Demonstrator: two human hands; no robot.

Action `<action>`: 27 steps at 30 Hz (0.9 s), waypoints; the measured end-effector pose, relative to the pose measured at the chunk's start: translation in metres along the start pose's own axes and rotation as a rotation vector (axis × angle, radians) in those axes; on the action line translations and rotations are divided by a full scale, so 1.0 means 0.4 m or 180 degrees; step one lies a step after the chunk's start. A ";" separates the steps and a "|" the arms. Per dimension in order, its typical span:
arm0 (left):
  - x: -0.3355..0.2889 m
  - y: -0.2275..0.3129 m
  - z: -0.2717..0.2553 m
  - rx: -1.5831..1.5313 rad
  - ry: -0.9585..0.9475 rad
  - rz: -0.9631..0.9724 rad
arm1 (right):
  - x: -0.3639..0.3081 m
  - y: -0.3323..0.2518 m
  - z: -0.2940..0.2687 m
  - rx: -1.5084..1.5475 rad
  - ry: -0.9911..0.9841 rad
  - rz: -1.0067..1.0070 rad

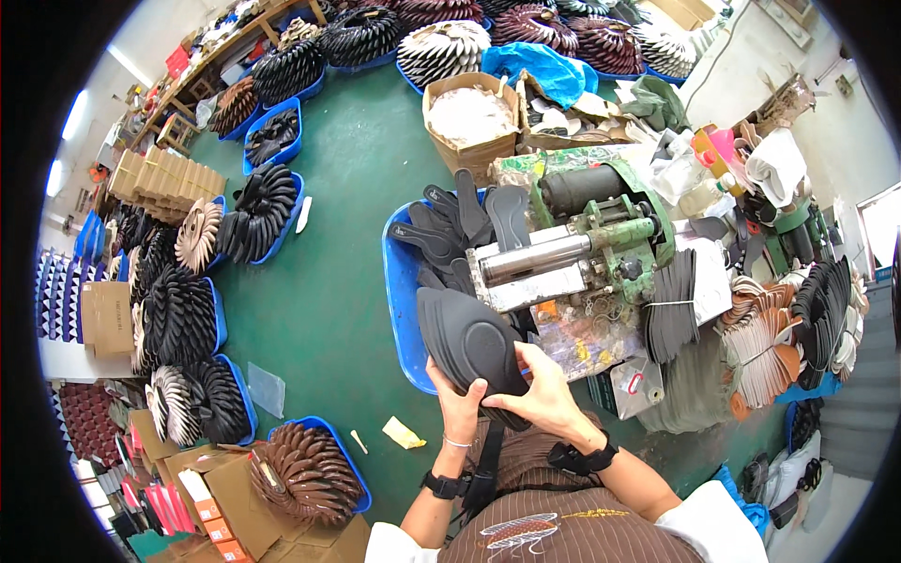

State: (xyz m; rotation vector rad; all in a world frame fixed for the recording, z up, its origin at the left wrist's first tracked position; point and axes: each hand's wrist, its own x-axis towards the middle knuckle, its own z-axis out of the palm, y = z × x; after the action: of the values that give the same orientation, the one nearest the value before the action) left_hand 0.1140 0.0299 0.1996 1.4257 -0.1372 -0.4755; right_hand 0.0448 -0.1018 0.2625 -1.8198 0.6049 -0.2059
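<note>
A fanned stack of black insoles (474, 338) is held up in front of me, over the near edge of a blue tub (404, 319). My left hand (455, 408) grips the stack's lower left, with the thumb on top. From the lower right, my right hand (546, 389) closes on the same stack, its thumb across the near end. Beyond it, loose black insoles (427, 242) lie in the tub. One black insole (508, 214) sits at the metal roller (537, 259) of a green machine (657, 225).
Tied stacks of dark insoles (671, 310) and tan insoles (760, 342) stand right of the machine. Behind it are a paper sack (472, 117) and a blue plastic bag (540, 70). Blue tubs of fanned insoles (178, 319) line the left side of the green floor (319, 272).
</note>
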 end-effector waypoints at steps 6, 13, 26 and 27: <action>-0.001 0.038 0.018 -0.0693 -0.0238 -0.0129 | 0.002 -0.007 -0.037 0.0417 0.0207 0.0238; 0.002 -0.001 -0.036 -0.0536 0.0312 -0.0026 | -0.036 0.108 -0.061 0.1160 0.0490 -0.0103; -0.005 -0.090 -0.143 -0.1722 -0.0450 -0.0853 | -0.012 0.177 -0.018 0.2585 0.0484 0.0940; 0.001 -0.085 -0.136 -0.1722 -0.0496 -0.0877 | 0.002 0.197 -0.032 0.2471 0.0396 0.1095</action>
State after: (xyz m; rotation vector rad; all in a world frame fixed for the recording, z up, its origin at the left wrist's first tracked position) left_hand 0.1265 0.0773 0.1582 0.8773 0.0637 -0.7853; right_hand 0.0162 -0.1299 0.1933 -0.9453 0.7804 -0.2747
